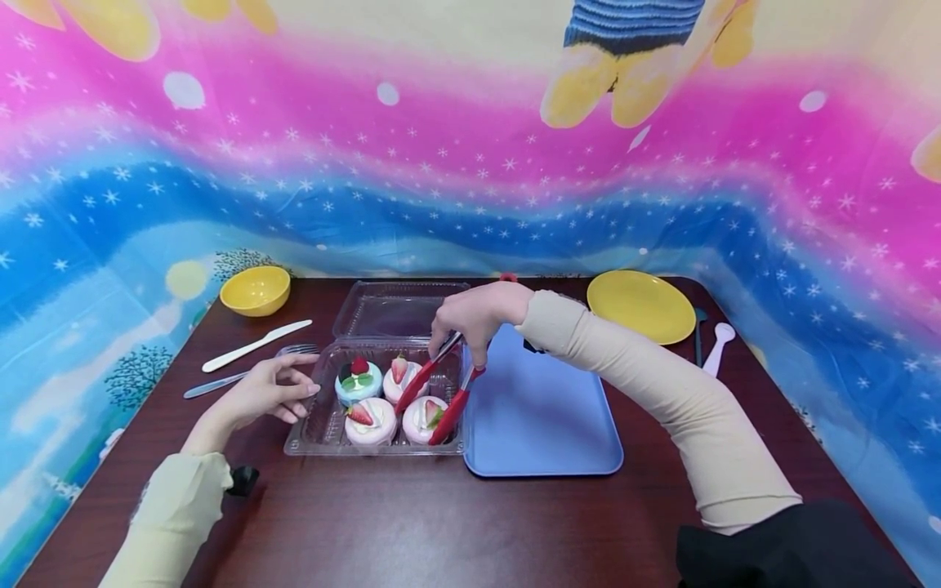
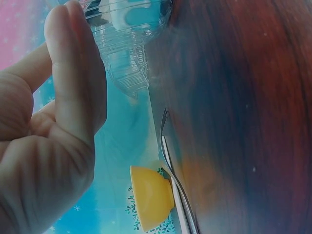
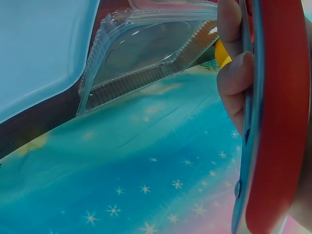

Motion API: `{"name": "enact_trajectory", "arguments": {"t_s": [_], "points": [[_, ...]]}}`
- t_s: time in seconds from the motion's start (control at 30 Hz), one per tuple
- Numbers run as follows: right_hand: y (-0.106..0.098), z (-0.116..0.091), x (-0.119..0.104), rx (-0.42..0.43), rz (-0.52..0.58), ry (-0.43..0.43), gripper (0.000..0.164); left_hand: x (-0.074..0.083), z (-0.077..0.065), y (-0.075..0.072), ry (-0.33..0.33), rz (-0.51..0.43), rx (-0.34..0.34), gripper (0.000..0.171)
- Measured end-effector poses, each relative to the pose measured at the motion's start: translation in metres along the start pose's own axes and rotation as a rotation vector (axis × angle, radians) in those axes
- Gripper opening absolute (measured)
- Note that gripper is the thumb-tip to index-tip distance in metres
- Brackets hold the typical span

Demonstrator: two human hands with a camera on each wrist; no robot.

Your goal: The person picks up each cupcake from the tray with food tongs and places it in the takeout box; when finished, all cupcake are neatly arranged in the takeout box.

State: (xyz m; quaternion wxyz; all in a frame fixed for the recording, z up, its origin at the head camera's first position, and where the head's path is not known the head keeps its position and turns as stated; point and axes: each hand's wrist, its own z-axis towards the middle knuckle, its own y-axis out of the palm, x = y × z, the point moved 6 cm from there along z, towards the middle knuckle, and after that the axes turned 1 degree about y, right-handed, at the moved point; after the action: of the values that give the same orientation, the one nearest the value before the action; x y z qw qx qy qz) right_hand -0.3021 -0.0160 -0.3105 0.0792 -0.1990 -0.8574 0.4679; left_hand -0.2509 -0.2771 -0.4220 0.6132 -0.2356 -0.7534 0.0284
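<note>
My right hand (image 1: 481,314) grips red-and-silver tongs (image 1: 454,406), whose red tips point down on either side of a pink cupcake (image 1: 421,418) topped with a strawberry piece. That cupcake sits at the front right of a clear plastic box (image 1: 309,429) with its lid (image 1: 400,309) folded back. Two more pink cupcakes and a blue cupcake (image 1: 359,384) with a red berry share the box. At the box's left rim, my left hand (image 1: 268,396) hovers with loosely bent fingers, holding nothing. In the right wrist view the tongs' red handle (image 3: 280,117) fills the right side.
A blue tray (image 1: 544,416) lies against the box's right side. Behind it is a yellow plate (image 1: 641,306), with a lilac utensil (image 1: 719,347) and a dark one nearby. At left are a yellow bowl (image 1: 255,291), a white knife (image 1: 257,346) and a fork (image 1: 216,385).
</note>
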Motion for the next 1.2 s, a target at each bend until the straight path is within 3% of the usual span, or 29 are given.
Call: {"name": "enact_trajectory", "arguments": {"t_s": [1.2], "points": [[-0.013,-0.007,-0.014,0.011,-0.045,-0.013,0.063,0.002,-0.001,0.001,0.002,0.016,-0.001,0.07]]}}
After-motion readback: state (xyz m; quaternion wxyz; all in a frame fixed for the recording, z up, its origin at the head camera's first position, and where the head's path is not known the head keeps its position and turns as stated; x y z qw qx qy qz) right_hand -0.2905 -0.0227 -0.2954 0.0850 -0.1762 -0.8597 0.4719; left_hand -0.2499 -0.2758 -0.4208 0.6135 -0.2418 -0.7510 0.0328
